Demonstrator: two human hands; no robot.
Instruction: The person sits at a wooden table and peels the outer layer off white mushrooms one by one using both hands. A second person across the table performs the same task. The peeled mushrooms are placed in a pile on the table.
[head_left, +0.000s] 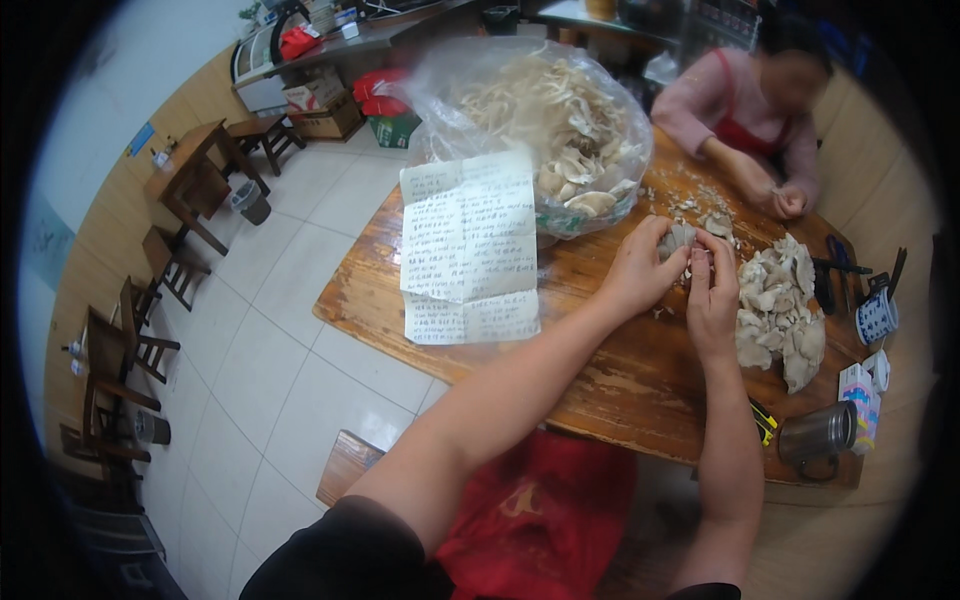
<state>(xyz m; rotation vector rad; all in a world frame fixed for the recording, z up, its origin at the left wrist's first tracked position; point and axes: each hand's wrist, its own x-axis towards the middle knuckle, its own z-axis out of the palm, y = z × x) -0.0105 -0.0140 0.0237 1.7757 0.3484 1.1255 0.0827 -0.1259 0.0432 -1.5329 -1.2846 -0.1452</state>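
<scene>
Above the wooden table (600, 367), my left hand (645, 262) grips a grey oyster mushroom (677, 238) between thumb and fingers. My right hand (712, 281) meets it from the other side, its fingertips at the mushroom's lower edge. Just right of my right hand lies a pile of oyster mushrooms (780, 307). Beyond my left hand stands a large clear plastic bag (442, 127) full of oyster mushrooms (577, 135). Small mushroom scraps (694, 196) are scattered over the tabletop, and a loose mushroom piece (718, 225) sits behind my fingers.
A handwritten paper sheet (470, 255) rests against the bag's near side. Across the table a person (750, 127) works with both hands together. Along the right edge are scissors (836, 262), a patterned cup (876, 316), a tissue pack (860, 397), a metal mug (817, 433) and a yellow utility knife (763, 421).
</scene>
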